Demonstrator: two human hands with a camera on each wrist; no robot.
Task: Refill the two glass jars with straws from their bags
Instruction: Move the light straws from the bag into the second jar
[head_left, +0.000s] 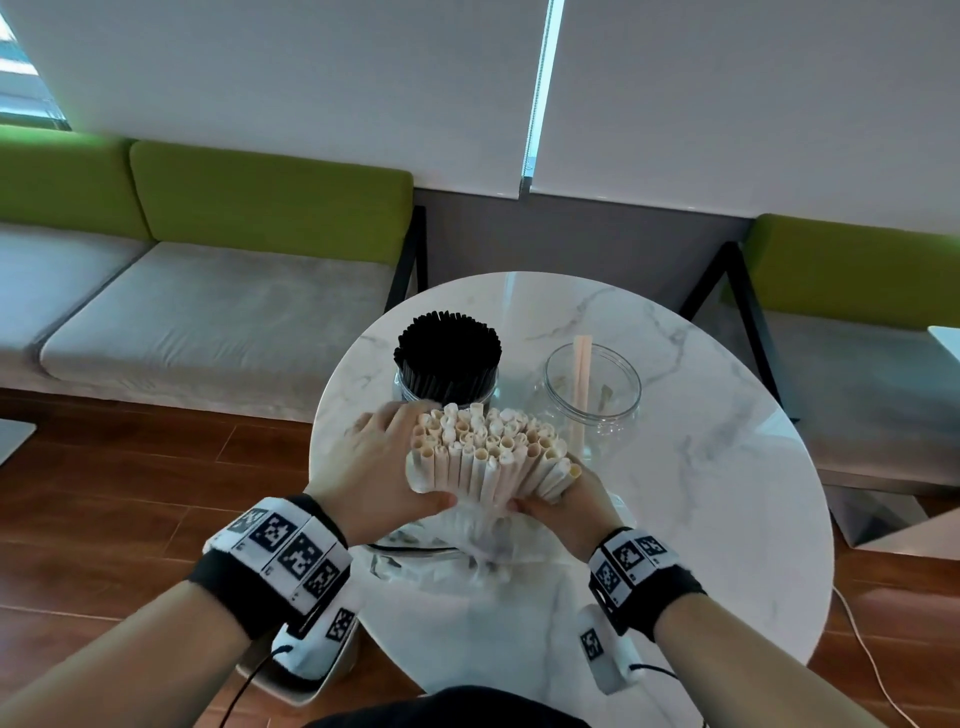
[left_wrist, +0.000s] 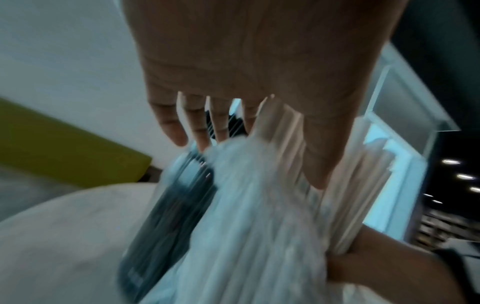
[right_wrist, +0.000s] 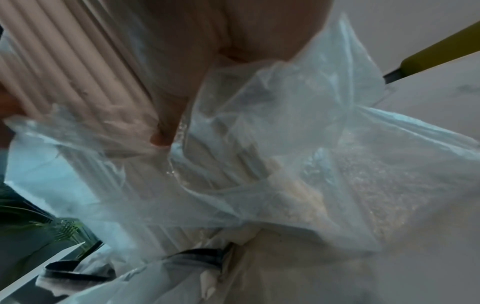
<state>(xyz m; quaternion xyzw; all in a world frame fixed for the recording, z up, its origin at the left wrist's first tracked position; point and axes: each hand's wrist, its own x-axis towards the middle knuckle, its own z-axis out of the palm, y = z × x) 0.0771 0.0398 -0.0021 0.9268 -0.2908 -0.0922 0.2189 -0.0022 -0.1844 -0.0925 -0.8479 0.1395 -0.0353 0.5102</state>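
Observation:
A thick bundle of cream straws (head_left: 488, 452) stands upright above the table's near half, its lower part inside a clear plastic bag (head_left: 483, 535). My left hand (head_left: 384, 462) wraps round the bundle's left side, thumb across the front. My right hand (head_left: 566, 499) grips the bundle low on the right, over the bag (right_wrist: 272, 144). Behind stands a glass jar packed with black straws (head_left: 448, 353). To its right a second glass jar (head_left: 592, 395) holds only a couple of cream straws (head_left: 582, 374). The left wrist view is blurred, showing my fingers (left_wrist: 179, 127) against the straws (left_wrist: 285, 148).
Everything sits on a round white marble table (head_left: 701, 467). A flattened clear bag with a dark strip (head_left: 410, 551) lies near the front edge. Green-backed grey benches (head_left: 208, 291) stand behind and to the right (head_left: 857, 322). The floor is wood, with a cable (head_left: 872, 660) at right.

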